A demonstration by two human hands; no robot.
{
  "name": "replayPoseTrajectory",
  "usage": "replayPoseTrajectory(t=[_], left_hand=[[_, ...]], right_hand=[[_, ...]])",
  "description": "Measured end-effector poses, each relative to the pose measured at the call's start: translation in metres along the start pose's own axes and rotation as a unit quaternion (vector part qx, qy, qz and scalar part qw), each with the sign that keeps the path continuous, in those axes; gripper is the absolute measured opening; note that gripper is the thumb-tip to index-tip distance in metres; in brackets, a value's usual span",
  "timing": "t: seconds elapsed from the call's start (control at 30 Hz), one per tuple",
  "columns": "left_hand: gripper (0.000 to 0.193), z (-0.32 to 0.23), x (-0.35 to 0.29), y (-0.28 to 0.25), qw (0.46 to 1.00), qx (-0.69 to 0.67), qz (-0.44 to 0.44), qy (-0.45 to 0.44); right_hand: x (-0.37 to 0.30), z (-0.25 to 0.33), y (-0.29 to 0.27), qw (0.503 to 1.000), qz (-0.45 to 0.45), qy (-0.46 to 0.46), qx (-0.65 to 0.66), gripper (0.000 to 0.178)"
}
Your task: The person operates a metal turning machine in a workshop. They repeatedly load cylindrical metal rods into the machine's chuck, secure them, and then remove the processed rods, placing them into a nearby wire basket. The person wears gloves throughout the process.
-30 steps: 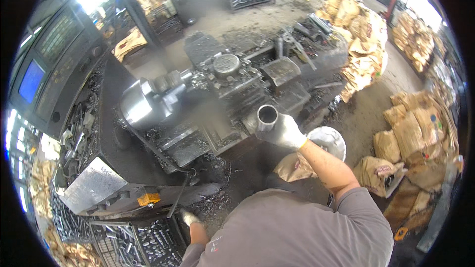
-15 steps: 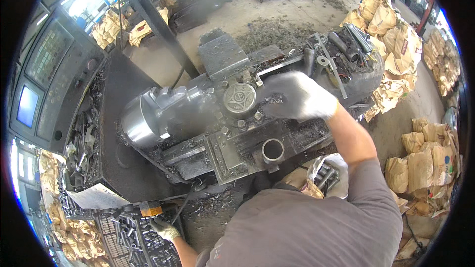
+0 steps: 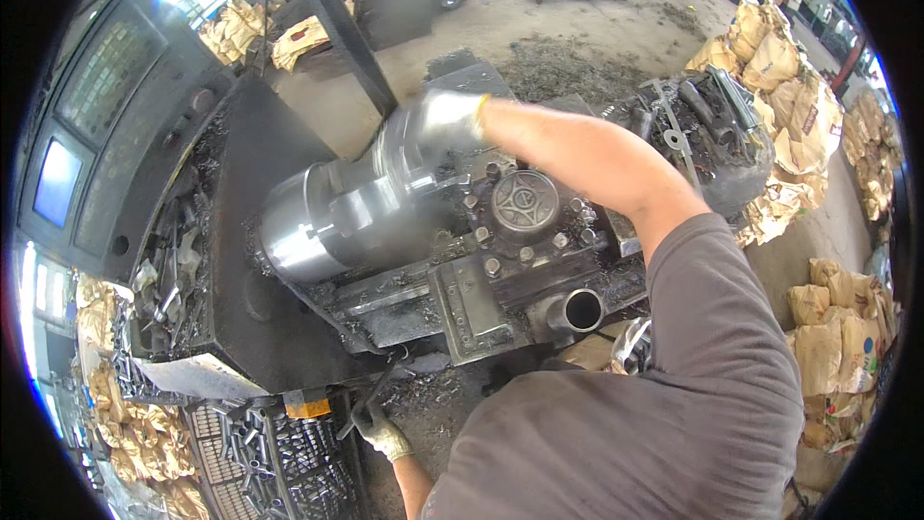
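The person leans over a lathe (image 3: 472, 308). The gloved right hand (image 3: 452, 118) reaches across to its far edge, above the shiny round chuck (image 3: 303, 231) at the left end of the bed. Motion blurs this hand, so how far it is open, and whether it has hold of anything, cannot be told. The gloved left hand (image 3: 382, 431) is low, beside the near left corner of the lathe, its fingers bent at the end of a dark lever (image 3: 380, 387); whether they close around it is unclear.

A wide metal tube (image 3: 555, 315) sits at the near edge of the carriage, its open mouth turned up and toward the right, apart from both hands. Behind it stands the tool post with its round cap (image 3: 525, 200), between the chuck and the loose tools (image 3: 707, 116) heaped at the right end.

Below the near left corner, an orange block (image 3: 308, 407) hangs over a crate (image 3: 209, 443) of short metal pieces (image 3: 260, 453). Brown paper sacks (image 3: 837, 327) are stacked well to the right.
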State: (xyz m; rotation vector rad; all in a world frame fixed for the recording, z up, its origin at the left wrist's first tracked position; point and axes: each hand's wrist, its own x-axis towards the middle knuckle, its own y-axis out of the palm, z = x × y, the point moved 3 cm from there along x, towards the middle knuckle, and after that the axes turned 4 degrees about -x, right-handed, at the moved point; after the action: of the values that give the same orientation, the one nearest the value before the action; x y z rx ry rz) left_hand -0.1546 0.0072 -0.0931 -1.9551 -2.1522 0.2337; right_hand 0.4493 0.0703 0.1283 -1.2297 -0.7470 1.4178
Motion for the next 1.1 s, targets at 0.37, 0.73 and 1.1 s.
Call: replayPoseTrajectory(t=[0.37, 0.73, 1.1], left_hand=[[0.096, -0.245, 0.081, 0.152, 0.799, 0.304, 0.12, 0.504], [0.086, -0.353, 0.168, 0.253, 0.704, 0.433, 0.24, 0.51], [0.079, -0.338, 0.189, 0.263, 0.775, 0.328, 0.157, 0.516]], right_hand=[[-0.149, -0.173, 0.15, 0.917, 0.314, 0.193, 0.15, 0.067], [-0.161, -0.287, -0.044, 0.833, -0.324, 0.447, -0.031, 0.036], [0.015, 0.036, 0.019, 0.993, 0.042, -0.103, -0.038, 0.043]])
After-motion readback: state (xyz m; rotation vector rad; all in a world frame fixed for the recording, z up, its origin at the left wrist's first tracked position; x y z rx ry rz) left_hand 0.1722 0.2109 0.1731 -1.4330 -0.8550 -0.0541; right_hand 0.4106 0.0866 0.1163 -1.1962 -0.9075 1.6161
